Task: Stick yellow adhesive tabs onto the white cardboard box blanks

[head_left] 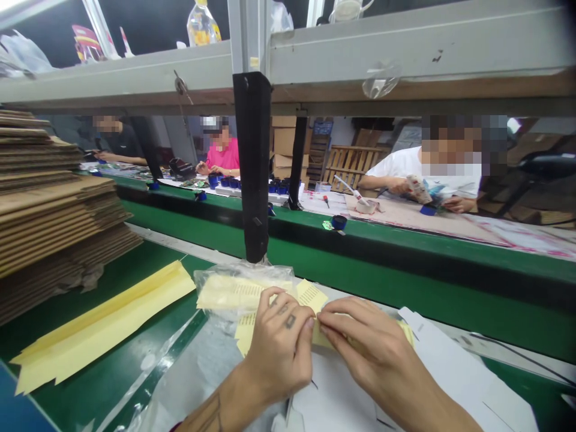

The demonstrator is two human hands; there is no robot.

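Observation:
My left hand (283, 342) is closed, its thumb pressed against the curled index finger. Fingertip to fingertip with it, my right hand (369, 342) is pinched. Both grip a yellow paper strip (322, 339) that runs behind the right fingers, mostly hidden. Just behind the hands lies a printed yellow sheet (311, 295). More printed yellow sheets sit in a clear plastic bag (245, 288) beyond the left hand. Below the hands is a flat white carton (335, 390), partly covered by the wrists.
A folded yellow paper stack (108, 324) lies on the green table at left, beside piled cardboard (54, 222). A black-wrapped post (254, 168) rises ahead below a shelf (405, 54). Blue round parts (338, 222) ride a green conveyor (382, 258). Several people work beyond it.

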